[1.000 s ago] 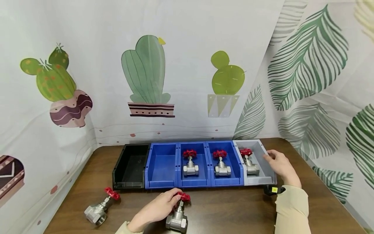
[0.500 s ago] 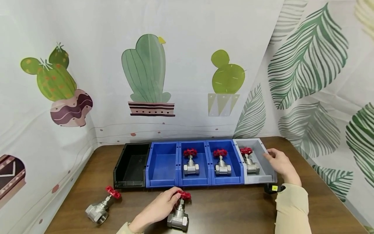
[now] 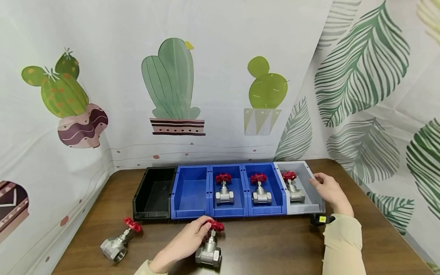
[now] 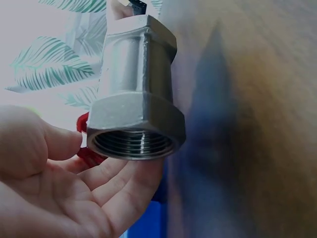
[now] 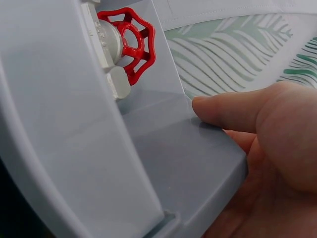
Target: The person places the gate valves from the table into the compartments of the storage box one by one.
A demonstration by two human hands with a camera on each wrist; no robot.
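Observation:
My left hand (image 3: pixel 187 240) grips the red handwheel (image 4: pixel 90 157) of a steel gate valve (image 3: pixel 208 255) at the front middle of the table. In the left wrist view, the valve's hexagonal body points its threaded opening at the camera. On the right, my right hand (image 3: pixel 330 193) pinches the side wall of the grey bin (image 3: pixel 307 210), with the thumb on the inner face and fingers outside, as the right wrist view shows. Inside that bin leans another gate valve (image 3: pixel 295 194) with a red handwheel, against the left wall.
Left of the grey bin, three blue bins (image 3: pixel 190 214) and a black bin (image 3: pixel 151 215) stand in a row. Two blue bins hold one valve each, a middle valve (image 3: pixel 225 196) and a right valve (image 3: pixel 262 197). Another valve (image 3: pixel 115 247) lies on the table (image 3: pixel 271 248) at left.

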